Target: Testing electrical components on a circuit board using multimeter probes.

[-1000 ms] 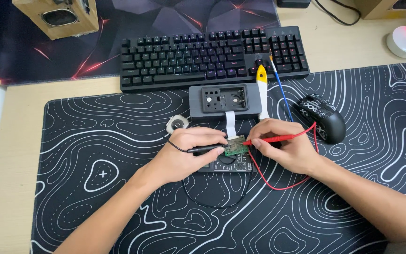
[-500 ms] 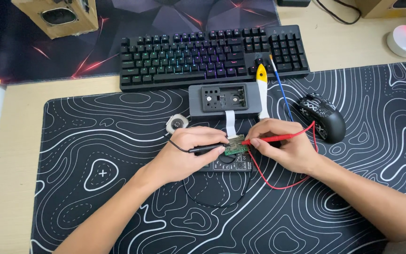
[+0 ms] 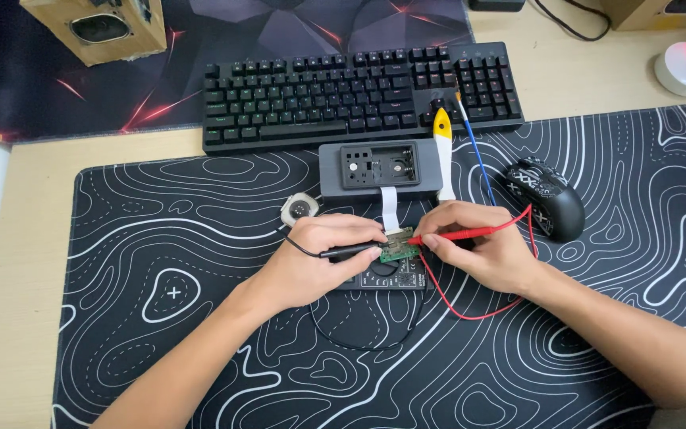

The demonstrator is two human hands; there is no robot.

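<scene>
Probes meet on a small green circuit board [image 3: 398,250] at mid-mat: from the head view I see my left hand [image 3: 319,258] pinching the black probe [image 3: 348,251] and my right hand [image 3: 482,248] gripping the red probe [image 3: 454,234]. A slipped tip, I judge, could bridge contacts; the white ribbon cable [image 3: 390,208] might tug loose.

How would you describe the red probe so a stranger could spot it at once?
Start at the black desk mat with white contour lines. At its centre the right hand pinches a thin red probe touching a small green circuit board. The left hand's probe is black.
</scene>
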